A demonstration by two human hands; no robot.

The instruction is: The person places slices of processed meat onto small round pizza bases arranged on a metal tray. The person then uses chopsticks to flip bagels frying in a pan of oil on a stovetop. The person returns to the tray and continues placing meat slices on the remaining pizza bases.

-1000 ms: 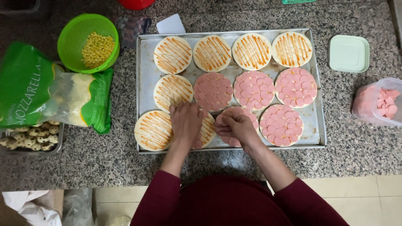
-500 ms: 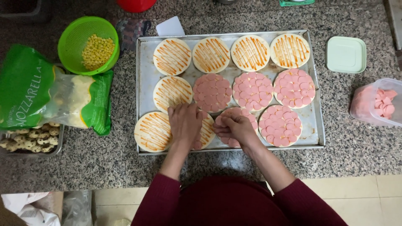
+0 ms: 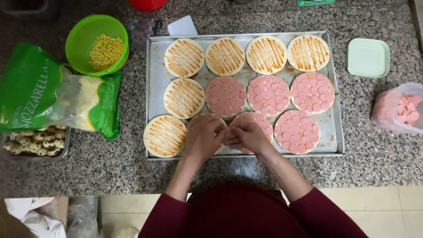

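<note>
On the tray: a metal baking tray (image 3: 154,88) sits in the middle of the speckled stone desk (image 3: 374,154), holding twelve small round bases in three rows.

Done so far: four bases look fully covered in pink sausage slices, three in the middle row (image 3: 269,94) and one at the right end of the front row (image 3: 297,131).

In progress: the front-row base just left of that one (image 3: 257,120) has slices on its far half; the rest is hidden under the hands, so no telling how full it is.

Still bare: seven bases seem to carry only the orange sauce zigzag, meaning the whole back row (image 3: 224,56), the left one in the middle row (image 3: 184,98), and the left end of the front row (image 3: 164,135). The seventh, next to it, is mostly under the left hand. So roughly a third done, by the look of it.

Left hand: left hand (image 3: 203,135) is curled palm-down over the front row, fingertips meeting the other hand. Can't tell if it's actually pinching a slice.

Right hand: right hand (image 3: 246,136) has fingers bunched together right at the edge of the half-covered base, likely on a slice, but it's hidden.

Supply: the tub of sausage slices (image 3: 398,112) sits well off to the right with plenty inside, its pale green lid (image 3: 367,57) beside the tray.

Other toppings: green colander of corn (image 3: 98,44), opened bag of shredded cheese (image 3: 57,94) and a tin of small speckled eggs (image 3: 33,142) wait on the left, untouched on any base.
</note>
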